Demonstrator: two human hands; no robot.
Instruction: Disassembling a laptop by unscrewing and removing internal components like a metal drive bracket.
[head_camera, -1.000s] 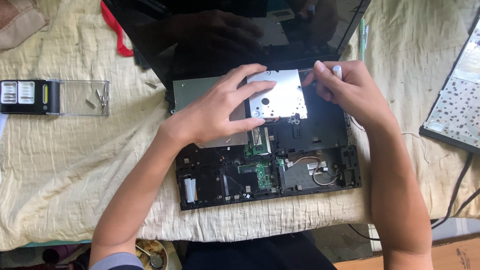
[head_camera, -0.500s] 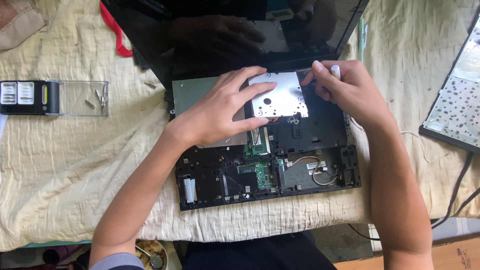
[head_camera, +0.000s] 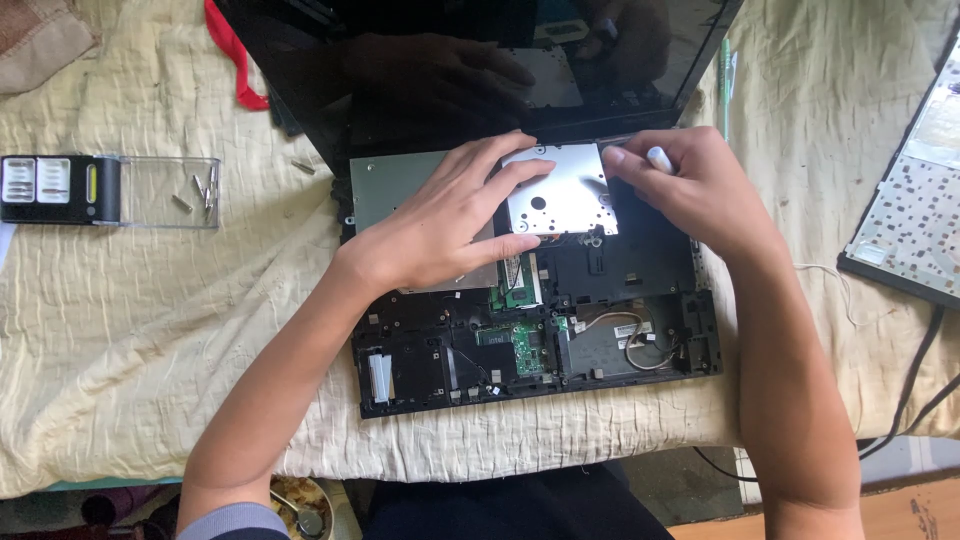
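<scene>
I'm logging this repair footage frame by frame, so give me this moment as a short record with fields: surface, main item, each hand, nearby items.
surface: wrinkled cream cloth
main item: opened laptop, keyboard deck off, internals bare
left hand: flat on silver metal plate, fingers spread
right hand: pinching a white-tipped tool at the plate's upper right corner
nearby: clear bit case to the left; detached keyboard to the right; red strap top left
</scene>
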